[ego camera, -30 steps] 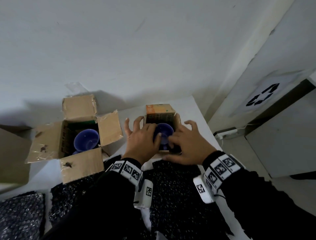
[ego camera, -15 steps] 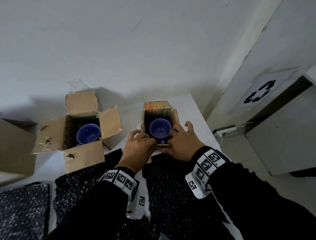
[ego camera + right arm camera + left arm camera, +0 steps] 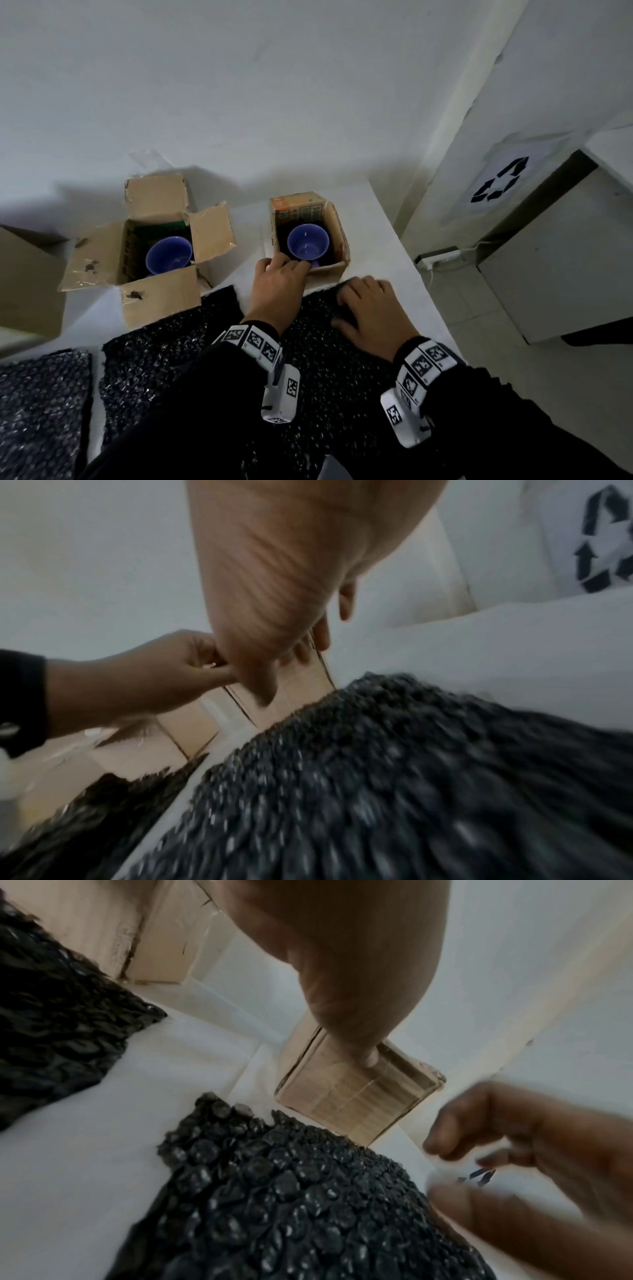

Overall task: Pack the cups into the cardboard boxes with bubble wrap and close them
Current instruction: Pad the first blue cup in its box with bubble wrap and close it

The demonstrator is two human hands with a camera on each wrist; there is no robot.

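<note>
Found the left hand [image 3: 279,284] at the near rim of the small box [image 3: 337,233], fingers curled over the edge and pinching the cardboard. Confirmed that pinch from the right wrist view. Noted a blue cup [image 3: 306,240] standing upright inside this box, mouth up, no padding visible over it, flaps not yet folded in.

Saw the right hand [image 3: 371,311] palm down on the bubble wrap sheet [image 3: 325,359], just beside the box's near wall. Recorded fingers loosely bent, thumb apart from them, nothing clamped between them as far as the blurred left wrist view allowed.

Logged a larger box [image 3: 102,253] well to the left on the table [image 3: 376,240], all four flaps open, with a second cup [image 3: 168,255] inside. Logged further sheets [image 3: 154,342] of wrap lying nearer the body.

Judged the step in hand to be taking up wrap to pad the cup in the small box. Judged best to:
- keep the left pinch on the rim, so as to steady so light a box against sliding or tipping;
- gather the sheet by its far edge with thumb and fingers rather than drag it flat;
- fold or bunch before feeding in, given a sheet far wider than the opening;
- press down around the cup, not on its rim;
- leave room enough for the flaps to close flat.
</note>
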